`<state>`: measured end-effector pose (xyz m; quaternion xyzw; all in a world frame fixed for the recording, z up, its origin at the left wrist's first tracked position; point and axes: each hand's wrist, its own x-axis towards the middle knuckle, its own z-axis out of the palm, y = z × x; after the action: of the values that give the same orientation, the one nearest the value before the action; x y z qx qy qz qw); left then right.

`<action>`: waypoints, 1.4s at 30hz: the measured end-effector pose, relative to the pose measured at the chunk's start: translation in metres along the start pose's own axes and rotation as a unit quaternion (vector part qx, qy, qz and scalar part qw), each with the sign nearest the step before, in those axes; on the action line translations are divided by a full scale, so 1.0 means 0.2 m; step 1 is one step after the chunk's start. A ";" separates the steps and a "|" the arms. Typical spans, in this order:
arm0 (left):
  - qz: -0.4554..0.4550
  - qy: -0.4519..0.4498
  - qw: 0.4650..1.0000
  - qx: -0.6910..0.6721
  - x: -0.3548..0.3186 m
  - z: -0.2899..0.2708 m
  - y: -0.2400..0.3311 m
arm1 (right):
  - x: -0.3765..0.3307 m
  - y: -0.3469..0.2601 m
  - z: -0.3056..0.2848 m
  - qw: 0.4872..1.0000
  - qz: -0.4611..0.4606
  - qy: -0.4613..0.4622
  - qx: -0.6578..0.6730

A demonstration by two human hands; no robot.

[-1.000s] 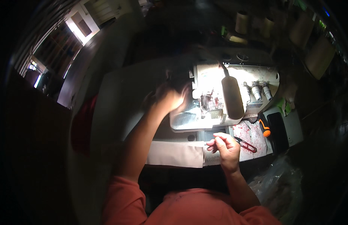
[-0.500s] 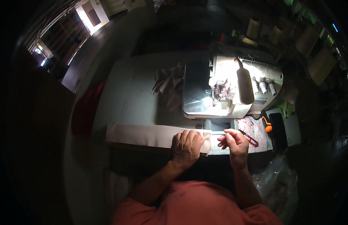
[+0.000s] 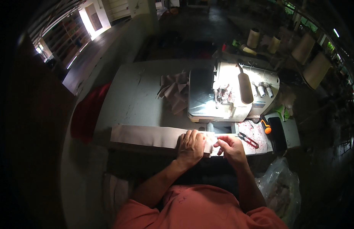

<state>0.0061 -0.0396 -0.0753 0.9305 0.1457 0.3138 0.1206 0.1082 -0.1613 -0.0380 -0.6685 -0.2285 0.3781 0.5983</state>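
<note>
While lengthwise left-right, fabric strip [image 3: 146, 136] under left hand [image 3: 191, 147], by right hand [image 3: 232, 149], grips unclear.

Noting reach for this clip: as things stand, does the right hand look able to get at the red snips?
Probably yes: the snips lie close by the right hand, on its right, with nothing visible covering them or standing between. Its fingers are near the cloth, though.

Pale beige-pink cloth strip [image 3: 146, 136] along the near edge of the table [image 3: 127, 103]
Long and narrow, it lies mostly flat, running left to right with a slight downward slant. Its upper edge ripples gently; the left end is nearly straight. Toward its brightly lit right end, the cloth is partly hidden.
</note>
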 end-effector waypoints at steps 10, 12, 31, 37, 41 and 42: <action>-0.069 -0.001 0.973 -0.222 0.00 -0.03 -0.05 | 0.04 0.00 0.01 0.998 -0.035 -0.026 -0.036; -0.094 0.011 0.954 -0.284 0.00 -0.04 -0.05 | 0.06 0.02 0.06 0.995 -0.058 -0.052 -0.065; -0.169 0.162 0.921 -0.311 -0.05 -0.39 -0.28 | 0.04 -0.13 0.17 0.966 0.006 -0.092 0.240; 0.028 -0.090 0.996 0.010 0.07 -0.30 0.13 | 0.02 -0.06 0.08 0.943 -0.040 -0.156 0.290; 0.024 -0.140 0.976 -0.165 0.11 -0.27 0.04 | -0.01 -0.11 0.09 0.970 -0.029 -0.118 0.212; -0.022 -0.152 0.957 -0.246 0.14 -0.27 -0.01 | -0.01 -0.11 0.09 0.969 -0.039 -0.126 0.209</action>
<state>-0.0060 -0.0197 -0.0187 0.9054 0.0647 0.1921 0.3731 0.0964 -0.1486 -0.0158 -0.4665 -0.2441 0.4745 0.7054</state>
